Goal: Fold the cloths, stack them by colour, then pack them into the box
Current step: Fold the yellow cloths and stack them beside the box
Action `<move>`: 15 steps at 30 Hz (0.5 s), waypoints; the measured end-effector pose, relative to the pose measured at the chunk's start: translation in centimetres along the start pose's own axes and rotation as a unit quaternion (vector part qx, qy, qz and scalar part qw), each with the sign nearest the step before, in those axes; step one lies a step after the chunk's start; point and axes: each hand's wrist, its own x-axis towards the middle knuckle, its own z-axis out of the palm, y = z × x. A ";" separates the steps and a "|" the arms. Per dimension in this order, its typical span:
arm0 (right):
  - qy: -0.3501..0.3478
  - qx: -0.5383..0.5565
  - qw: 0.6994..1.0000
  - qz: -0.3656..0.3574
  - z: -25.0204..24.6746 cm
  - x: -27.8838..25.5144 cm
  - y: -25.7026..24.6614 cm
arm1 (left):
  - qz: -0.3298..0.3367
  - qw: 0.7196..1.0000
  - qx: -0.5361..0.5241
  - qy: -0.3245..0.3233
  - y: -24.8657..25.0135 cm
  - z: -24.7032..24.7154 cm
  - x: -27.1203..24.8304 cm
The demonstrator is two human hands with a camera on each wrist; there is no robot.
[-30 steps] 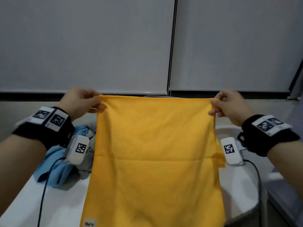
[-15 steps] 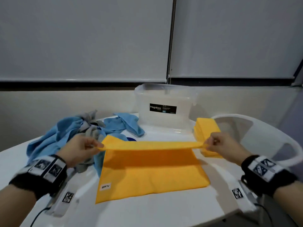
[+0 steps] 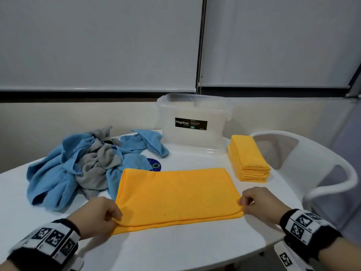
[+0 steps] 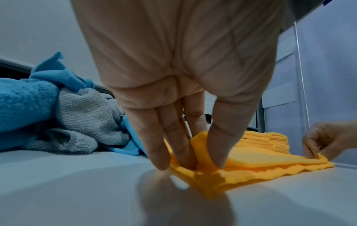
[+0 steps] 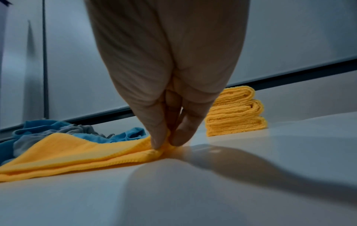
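Note:
A yellow cloth (image 3: 175,194) lies folded in half on the white table (image 3: 175,251), its open edges toward me. My left hand (image 3: 101,216) pinches its near left corner (image 4: 201,154) between thumb and fingers. At the near right corner (image 5: 164,146) my right hand (image 3: 259,204) pinches the same cloth. A stack of folded yellow cloths (image 3: 248,157) stands at the right, beside the clear plastic box (image 3: 195,124) at the back. A heap of unfolded blue and grey cloths (image 3: 78,165) lies at the left.
A white chair (image 3: 320,169) stands past the table's right edge. A dark round sticker (image 3: 155,165) shows on the table behind the yellow cloth. The wall and blinds close off the back. Bare table surface lies in front of the cloth.
The cloth hung in the air, was lowered onto the table, and its top edge has been brought toward me over the lower half. Both hands have come down to the near corners.

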 end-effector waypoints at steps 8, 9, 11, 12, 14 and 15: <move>-0.103 -0.198 0.973 -0.064 0.5 0.0 -1.4 | -0.017 0.991 0.126 -0.036 2.1 0.1 -0.1; -0.108 -0.231 0.964 -0.069 0.6 0.0 -1.8 | -0.011 0.989 0.140 -0.038 2.3 0.1 0.0; -0.095 -0.303 0.946 -0.068 1.0 -0.2 -2.7 | -0.003 0.985 0.166 -0.039 2.6 0.1 0.1; -0.085 -0.342 0.933 -0.066 1.1 -0.2 -3.2 | 0.001 0.984 0.177 -0.039 2.8 0.1 0.1; -0.068 -0.407 0.909 -0.062 1.5 -0.2 -4.2 | 0.006 0.980 0.194 -0.039 3.2 0.0 0.1; -0.062 -0.425 0.901 -0.061 1.7 -0.2 -4.6 | 0.007 0.979 0.199 -0.042 3.4 0.1 0.0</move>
